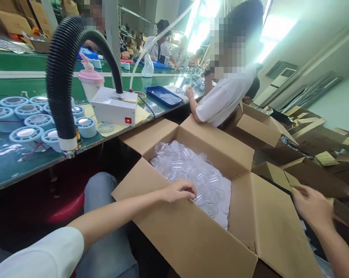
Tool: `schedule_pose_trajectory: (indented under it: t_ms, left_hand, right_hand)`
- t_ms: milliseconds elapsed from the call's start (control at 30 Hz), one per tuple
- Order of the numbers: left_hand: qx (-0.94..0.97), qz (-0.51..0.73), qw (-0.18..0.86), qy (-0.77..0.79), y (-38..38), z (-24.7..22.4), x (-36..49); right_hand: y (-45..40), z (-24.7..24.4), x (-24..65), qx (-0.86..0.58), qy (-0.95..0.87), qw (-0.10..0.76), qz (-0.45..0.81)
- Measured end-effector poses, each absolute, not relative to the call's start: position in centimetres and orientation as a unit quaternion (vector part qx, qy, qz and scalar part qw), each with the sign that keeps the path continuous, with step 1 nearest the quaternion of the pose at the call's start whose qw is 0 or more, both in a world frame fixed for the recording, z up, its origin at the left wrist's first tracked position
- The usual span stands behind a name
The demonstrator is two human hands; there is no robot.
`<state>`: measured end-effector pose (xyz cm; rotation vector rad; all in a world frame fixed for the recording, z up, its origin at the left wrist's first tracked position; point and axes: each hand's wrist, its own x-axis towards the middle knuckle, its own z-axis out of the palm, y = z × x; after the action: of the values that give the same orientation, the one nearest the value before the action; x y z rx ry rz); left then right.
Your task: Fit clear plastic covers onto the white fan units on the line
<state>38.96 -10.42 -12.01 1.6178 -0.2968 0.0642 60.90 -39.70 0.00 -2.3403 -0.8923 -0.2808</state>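
An open cardboard box [209, 251] stands before me, with clear plastic rounded pieces [188, 166] piled on a white liner inside. My left hand [178, 191] lies on the box's near edge, its fingers curled over the fold. Between its fingertips and the clear pieces there is little distance; whether it touches one I cannot make out. Off to the right, my right hand [315, 206] is closed at the outer corner of the right flap [278, 220]. Its fingers are bent and slightly blurred.
Left, a green workbench [6, 170] carries light-blue round housings [26, 133], a grey box-shaped device [114, 106], a black flexible hose [58, 77], a pink-lidded cup [91, 81] and a blue tray [164, 95]. A co-worker [229, 92] sits beyond the box. More cartons [258, 123] stand right.
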Motion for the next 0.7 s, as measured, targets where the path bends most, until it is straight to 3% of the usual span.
schedule_pose_trajectory:
  t_ms: [233, 367, 533, 700]
  left_hand:
    - [0.738, 0.015, 0.666, -0.112, -8.8, -11.8, 29.5]
    - [0.756, 0.009, 0.653, -0.051, -5.7, -12.0, 21.9]
    - [0.728, 0.076, 0.674, 0.101, -2.3, -15.1, 16.3]
    - [0.648, 0.1, 0.696, 0.291, -0.1, -18.1, 13.3]
  right_hand:
    - [-16.3, -7.8, 49.9, -0.768, -0.603, 0.204, 0.062]
    - [-9.0, -11.1, 46.1, -0.727, -0.654, 0.177, 0.115]
    - [-10.5, -9.8, 48.3, -0.722, -0.64, 0.247, 0.09]
    - [-22.6, -4.3, 55.3, -0.796, -0.463, 0.377, -0.099]
